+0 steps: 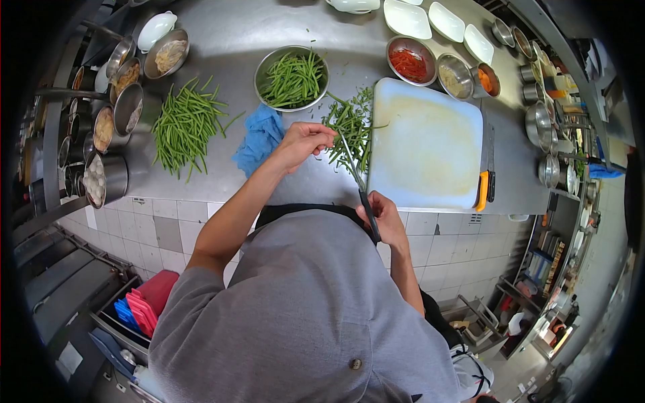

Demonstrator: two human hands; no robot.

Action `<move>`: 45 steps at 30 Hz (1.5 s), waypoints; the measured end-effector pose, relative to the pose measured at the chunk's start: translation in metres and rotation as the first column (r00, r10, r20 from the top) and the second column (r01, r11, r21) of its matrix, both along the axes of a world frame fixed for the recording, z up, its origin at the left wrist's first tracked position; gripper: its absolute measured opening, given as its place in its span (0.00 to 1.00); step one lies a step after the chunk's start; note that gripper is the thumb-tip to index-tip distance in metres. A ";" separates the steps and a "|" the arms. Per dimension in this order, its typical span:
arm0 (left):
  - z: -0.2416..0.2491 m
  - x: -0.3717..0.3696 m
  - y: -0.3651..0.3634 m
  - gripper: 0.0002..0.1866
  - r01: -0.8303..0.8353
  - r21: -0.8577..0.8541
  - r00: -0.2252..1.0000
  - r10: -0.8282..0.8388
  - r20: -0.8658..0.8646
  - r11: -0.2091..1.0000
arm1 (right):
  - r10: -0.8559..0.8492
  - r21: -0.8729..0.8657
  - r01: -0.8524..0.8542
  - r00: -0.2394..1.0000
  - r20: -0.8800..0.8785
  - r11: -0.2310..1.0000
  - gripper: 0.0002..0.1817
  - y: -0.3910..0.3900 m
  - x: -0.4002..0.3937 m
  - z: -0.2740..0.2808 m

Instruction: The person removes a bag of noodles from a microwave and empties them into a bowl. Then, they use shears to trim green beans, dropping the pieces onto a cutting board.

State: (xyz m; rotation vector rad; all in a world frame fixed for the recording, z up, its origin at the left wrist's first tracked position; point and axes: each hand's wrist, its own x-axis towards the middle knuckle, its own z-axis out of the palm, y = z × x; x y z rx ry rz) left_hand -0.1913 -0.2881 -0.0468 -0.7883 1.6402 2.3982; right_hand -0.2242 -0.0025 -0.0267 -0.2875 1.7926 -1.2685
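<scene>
My right hand (pixel 386 218) is closed around the dark handles of a pair of scissors (pixel 351 161). The long metal blades point up and left, their tips close to my left fingertips. My left hand (pixel 306 145) has its thumb and fingers pinched together; anything between them is too small to make out. Just beyond the blades lies a loose heap of green bean pieces and trimmings (pixel 349 127) on the steel counter. A steel bowl (pixel 258 84) filled with green beans (pixel 292 79) stands past my left hand. Further left is a pile of long green beans (pixel 188 124).
Beside my left forearm lies a crumpled blue cloth (pixel 261 138). A white cutting board (pixel 426 148) is at right, with a yellow-handled knife (pixel 483 191) along its edge. Steel bowls and pots line both sides; white dishes (pixel 406 19) stand at the back.
</scene>
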 end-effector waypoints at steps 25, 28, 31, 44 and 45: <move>0.030 0.063 -0.154 0.10 -0.305 -0.930 0.915 0.334 -0.227 0.203 | -0.094 0.114 0.100 0.994 -0.058 0.988 0.25 0.006 -0.009 -0.013; 0.025 0.012 -0.128 0.10 -0.283 -0.866 0.947 0.265 -0.182 0.413 | -0.082 0.103 0.089 0.994 -0.070 0.991 0.25 0.002 -0.012 -0.014; 0.007 -0.031 -0.120 0.09 -0.107 -0.910 0.978 0.205 -0.024 0.402 | -0.081 0.109 0.091 0.993 -0.089 0.990 0.25 -0.001 -0.012 -0.007; 0.006 -0.046 -0.130 0.14 -0.038 -0.827 0.989 0.137 0.048 0.562 | -0.140 0.124 0.150 0.986 -0.087 0.981 0.26 0.022 -0.004 -0.014; 0.008 -0.041 -0.130 0.15 -0.062 -0.798 0.990 0.136 0.025 0.600 | -0.123 0.117 0.134 0.988 -0.098 0.984 0.25 0.021 -0.005 -0.017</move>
